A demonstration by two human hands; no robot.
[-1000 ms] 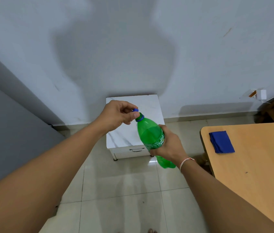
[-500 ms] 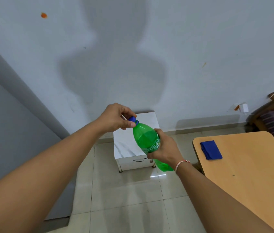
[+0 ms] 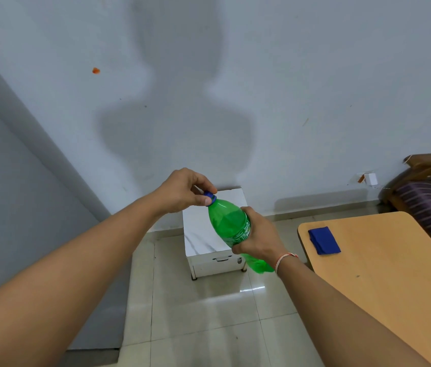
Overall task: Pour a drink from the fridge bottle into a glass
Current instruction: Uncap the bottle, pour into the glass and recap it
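Right hand (image 3: pixel 258 238) grips green bottle (image 3: pixel 229 223), part-full; left hand (image 3: pixel 182 192) pinches its blue cap (image 3: pixel 210 197)

You hold a bottle (image 3: pixel 229 225) of clear green plastic, smooth and shiny, with a blue plastic cap (image 3: pixel 210 196). The tabletop (image 3: pixel 394 274) looks like matt light wood, and on it lies a blue cloth (image 3: pixel 324 240), soft and dull. The floor tiles (image 3: pixel 209 313) are glossy. The small cabinet (image 3: pixel 209 234) has a white marble-like top.

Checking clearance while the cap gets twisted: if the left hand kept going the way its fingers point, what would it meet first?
The left hand already pinches the blue cap; beyond that, probably the green bottle.
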